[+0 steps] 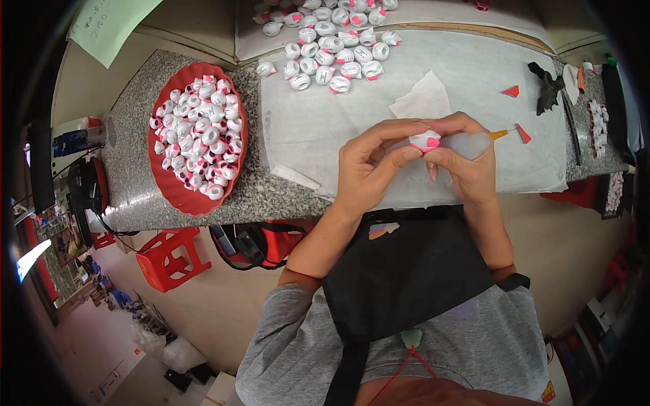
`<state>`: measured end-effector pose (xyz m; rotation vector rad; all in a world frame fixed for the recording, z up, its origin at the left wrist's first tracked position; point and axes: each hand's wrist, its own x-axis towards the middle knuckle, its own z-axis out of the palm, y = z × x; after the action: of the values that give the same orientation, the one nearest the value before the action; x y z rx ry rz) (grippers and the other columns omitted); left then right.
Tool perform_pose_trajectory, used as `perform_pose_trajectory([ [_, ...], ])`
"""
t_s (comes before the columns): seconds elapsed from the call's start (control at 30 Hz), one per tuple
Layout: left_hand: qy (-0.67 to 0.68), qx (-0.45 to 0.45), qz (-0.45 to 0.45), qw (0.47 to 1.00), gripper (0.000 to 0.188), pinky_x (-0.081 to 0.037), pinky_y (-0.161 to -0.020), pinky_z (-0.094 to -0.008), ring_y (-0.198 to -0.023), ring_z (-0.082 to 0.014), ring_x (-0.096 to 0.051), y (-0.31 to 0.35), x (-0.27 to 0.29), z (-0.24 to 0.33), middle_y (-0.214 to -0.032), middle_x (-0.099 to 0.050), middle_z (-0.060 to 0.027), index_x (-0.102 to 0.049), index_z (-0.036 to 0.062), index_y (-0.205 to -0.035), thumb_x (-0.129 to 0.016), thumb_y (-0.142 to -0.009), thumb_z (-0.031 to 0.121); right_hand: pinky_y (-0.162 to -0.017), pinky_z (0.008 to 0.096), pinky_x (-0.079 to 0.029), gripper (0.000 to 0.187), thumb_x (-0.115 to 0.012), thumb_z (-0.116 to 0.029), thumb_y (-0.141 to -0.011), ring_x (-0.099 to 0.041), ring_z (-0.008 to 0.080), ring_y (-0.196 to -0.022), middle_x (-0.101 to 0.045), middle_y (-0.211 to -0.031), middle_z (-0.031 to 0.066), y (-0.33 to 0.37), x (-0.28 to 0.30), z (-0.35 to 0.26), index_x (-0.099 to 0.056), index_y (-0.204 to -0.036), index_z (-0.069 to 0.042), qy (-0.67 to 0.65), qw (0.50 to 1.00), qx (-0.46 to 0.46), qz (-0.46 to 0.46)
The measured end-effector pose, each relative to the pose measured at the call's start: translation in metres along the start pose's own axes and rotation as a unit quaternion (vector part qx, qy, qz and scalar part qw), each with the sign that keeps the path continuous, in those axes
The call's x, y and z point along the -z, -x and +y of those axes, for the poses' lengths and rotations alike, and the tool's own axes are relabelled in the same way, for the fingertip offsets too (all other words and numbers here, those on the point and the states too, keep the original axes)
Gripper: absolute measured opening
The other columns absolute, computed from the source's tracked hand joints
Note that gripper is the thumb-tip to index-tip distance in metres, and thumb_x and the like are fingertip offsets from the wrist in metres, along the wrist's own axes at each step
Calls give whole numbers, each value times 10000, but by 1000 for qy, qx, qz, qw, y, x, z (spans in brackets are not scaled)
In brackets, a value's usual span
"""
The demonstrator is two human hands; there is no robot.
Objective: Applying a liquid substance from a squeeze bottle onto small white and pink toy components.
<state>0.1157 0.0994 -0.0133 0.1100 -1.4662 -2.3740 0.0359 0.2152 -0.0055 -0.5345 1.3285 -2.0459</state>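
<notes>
A small white toy head with pink parts [425,141] is pinched between the thumbs and fingers of both hands, over the white paper sheet [325,135]. My left hand [371,162] is closed on its left side. At the other side, my right thumb and fingertips also press on it. A translucent squeeze bottle [468,144] with an orange neck and thin needle tip is tucked in my right hand [478,172], its tip pointing right. Just past the needle lies a small red triangular piece [523,134]. Beyond my hands is a torn scrap of white paper [423,96].
At left stands a red scalloped tray [157,169] heaped with similar white-and-pink pieces. More loose pieces [325,57] cover the back of the sheet. Another red piece [511,91], a crumpled black cloth [546,88] and a dark rod [572,128] lie at right. A red stool [172,260] stands below the counter.
</notes>
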Motion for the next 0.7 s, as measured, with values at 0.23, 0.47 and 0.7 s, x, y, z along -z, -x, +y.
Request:
perform_pose_trajectory([
  [0.23, -76, -23, 34, 996, 231, -389, -786, -264, -899, -168, -495, 3, -3, -2, -974, -522, -116, -502, -38, -963, -508, -732, -21, -403, 216, -394, 246, -517, 50, -658, -486, 128, -526, -532, -828, 138, 0, -1, 0, -484, -902, 36, 23, 1000, -15, -3],
  [0.47, -110, -45, 51, 992, 230, -380, -794, -269, -894, -166, -494, 3, -4, -3, -972, -523, -112, -510, -28, -952, -525, -723, -10, -405, 222, -398, 241, -523, 40, -658, -490, 130, -530, -533, -841, 141, -1, -1, 5, -489, -896, 31, -8, 1000, -10, 3],
  [0.7, 5, -78, -11, 997, 223, -410, -740, -274, -830, -162, -507, -1, 5, -11, -958, -504, -123, -503, -17, -914, -564, -699, -9, -418, 206, -398, 223, -546, 21, -667, -492, 107, -542, -535, -769, 109, 2, -3, 4, -501, -885, 34, -21, 1000, -6, -20],
])
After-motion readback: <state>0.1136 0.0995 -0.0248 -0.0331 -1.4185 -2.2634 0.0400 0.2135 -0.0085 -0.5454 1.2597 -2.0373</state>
